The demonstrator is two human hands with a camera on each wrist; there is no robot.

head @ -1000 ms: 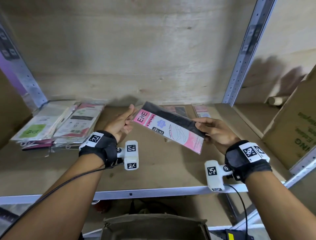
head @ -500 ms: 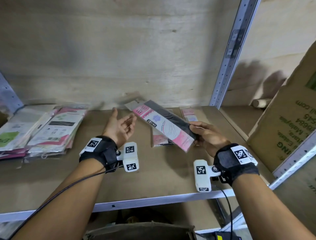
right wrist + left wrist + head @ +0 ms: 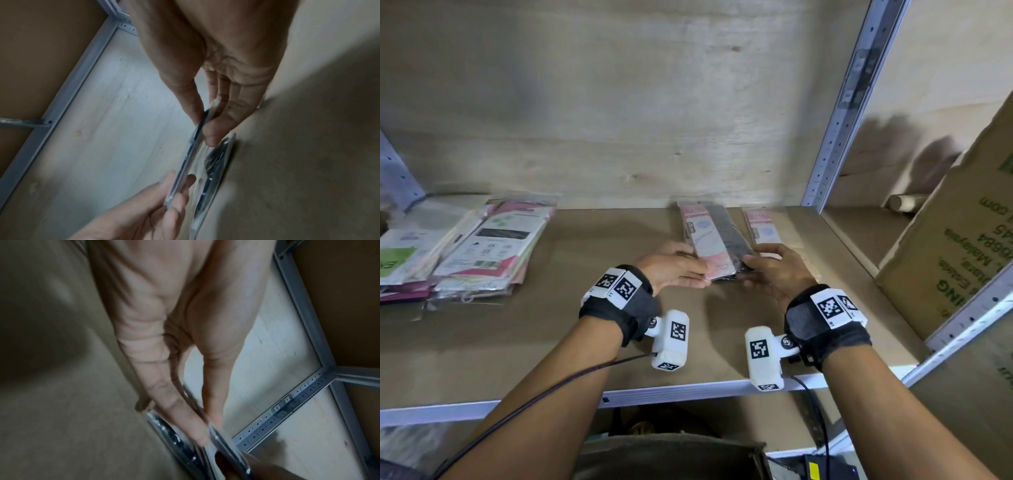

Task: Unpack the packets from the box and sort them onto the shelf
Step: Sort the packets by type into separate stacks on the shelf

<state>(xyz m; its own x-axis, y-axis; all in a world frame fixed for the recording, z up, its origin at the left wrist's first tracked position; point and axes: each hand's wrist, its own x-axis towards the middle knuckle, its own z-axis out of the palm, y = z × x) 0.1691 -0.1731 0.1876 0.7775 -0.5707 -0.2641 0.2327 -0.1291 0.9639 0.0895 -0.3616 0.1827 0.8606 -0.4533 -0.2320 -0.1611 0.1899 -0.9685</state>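
Gripping: stocking packet [image 3: 717,245], pinched at near end
Left hand [image 3: 674,267]: clamped on packet's 9 o'clock edge
Right hand [image 3: 774,270]: clamped on 3 o'clock edge
Location: shelf [image 3: 592,329], atop flat packet, toward 12 o'clock

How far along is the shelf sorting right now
Done: two stacks of packets lie at the shelf's left end, and a pink packet lies near the back. In hand: both the left hand and right hand hold the pink-and-black packet just above another packet. Left: releasing it; the box's contents aren't visible.
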